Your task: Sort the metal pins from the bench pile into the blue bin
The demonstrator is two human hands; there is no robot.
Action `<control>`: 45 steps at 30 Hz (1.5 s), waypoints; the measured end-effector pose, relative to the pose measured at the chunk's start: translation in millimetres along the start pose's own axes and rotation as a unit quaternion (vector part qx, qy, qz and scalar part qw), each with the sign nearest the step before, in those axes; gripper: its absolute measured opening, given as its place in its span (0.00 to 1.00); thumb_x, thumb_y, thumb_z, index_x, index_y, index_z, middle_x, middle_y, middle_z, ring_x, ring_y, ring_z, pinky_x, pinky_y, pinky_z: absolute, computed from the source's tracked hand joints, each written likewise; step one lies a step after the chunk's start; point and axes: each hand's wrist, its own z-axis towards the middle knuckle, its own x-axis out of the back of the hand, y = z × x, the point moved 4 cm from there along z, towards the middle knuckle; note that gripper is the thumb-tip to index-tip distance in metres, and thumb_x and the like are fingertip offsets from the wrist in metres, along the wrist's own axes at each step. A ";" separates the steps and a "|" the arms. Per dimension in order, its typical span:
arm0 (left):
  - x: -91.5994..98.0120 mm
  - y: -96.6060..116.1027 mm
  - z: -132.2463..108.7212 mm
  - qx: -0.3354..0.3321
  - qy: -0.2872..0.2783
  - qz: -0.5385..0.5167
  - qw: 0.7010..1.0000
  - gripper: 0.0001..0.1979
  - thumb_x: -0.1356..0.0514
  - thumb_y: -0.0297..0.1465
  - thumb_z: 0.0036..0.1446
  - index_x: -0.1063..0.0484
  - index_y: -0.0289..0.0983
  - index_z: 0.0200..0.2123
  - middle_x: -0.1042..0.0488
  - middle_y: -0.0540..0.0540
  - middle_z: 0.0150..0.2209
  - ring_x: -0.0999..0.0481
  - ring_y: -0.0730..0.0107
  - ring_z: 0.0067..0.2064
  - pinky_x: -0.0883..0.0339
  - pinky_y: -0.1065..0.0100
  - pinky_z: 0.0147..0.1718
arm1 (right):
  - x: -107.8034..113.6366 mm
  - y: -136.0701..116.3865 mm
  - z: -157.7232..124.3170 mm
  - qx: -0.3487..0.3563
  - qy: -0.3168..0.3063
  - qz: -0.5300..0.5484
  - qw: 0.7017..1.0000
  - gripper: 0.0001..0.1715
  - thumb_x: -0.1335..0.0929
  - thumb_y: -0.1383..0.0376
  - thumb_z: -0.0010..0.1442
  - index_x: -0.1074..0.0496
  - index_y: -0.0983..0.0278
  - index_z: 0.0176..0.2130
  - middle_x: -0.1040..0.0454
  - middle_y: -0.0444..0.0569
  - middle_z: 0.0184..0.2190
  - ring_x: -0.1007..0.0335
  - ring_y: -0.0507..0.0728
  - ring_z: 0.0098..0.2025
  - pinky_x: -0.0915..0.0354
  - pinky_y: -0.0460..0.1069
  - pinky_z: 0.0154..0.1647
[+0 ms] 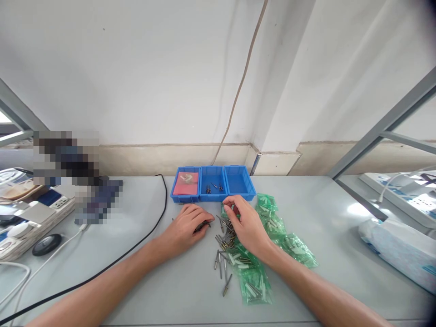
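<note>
My left hand (188,227) rests palm down on the grey table (143,272), its fingers curled over a small bunch of dark metal pins (203,224). To its right, my right hand (245,223) hovers with fingertips pinched together above a loose pile of metal pins (225,240). What the fingertips pinch is too small to name. Several green plastic bags of pins (272,227) lie under and to the right of that hand. Behind both hands stand three joined blue bins (213,183): the left holds a pink sheet, the middle a few pins, the right looks bare.
A black cable (150,234) curves across the table on the left. Power strips and white devices (30,213) sit at the far left edge. A wrapped white-blue pack (398,247) lies at the right, beside a grey metal frame. The wall stands close behind the bins.
</note>
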 end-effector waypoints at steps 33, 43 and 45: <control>-0.8 -2.1 0.5 -0.011 -0.010 -0.014 1.000 0.09 0.43 0.31 0.76 0.24 0.42 0.52 0.19 0.45 0.49 0.23 0.60 0.50 0.30 0.58 0.54 | 1.1 -0.9 -0.8 -0.010 0.013 0.034 0.999 0.08 0.37 0.62 0.77 0.29 0.58 0.49 0.21 0.49 0.43 0.26 0.60 0.41 0.31 0.55 0.45; -2.3 -5.1 -0.7 0.006 -0.016 -0.025 1.000 0.07 0.42 0.31 0.76 0.25 0.41 0.52 0.19 0.45 0.49 0.22 0.61 0.51 0.29 0.58 0.54 | 2.3 -1.0 -1.0 -0.010 0.008 0.037 0.999 0.08 0.37 0.62 0.77 0.29 0.58 0.49 0.22 0.49 0.44 0.27 0.60 0.41 0.32 0.55 0.46; -2.8 -5.6 -0.9 0.006 -0.015 -0.027 1.000 0.07 0.42 0.31 0.76 0.25 0.41 0.51 0.19 0.45 0.49 0.22 0.61 0.51 0.29 0.58 0.55 | 2.0 -1.0 -1.0 -0.008 0.009 0.036 0.999 0.08 0.37 0.62 0.77 0.29 0.58 0.49 0.22 0.49 0.44 0.27 0.60 0.41 0.32 0.55 0.46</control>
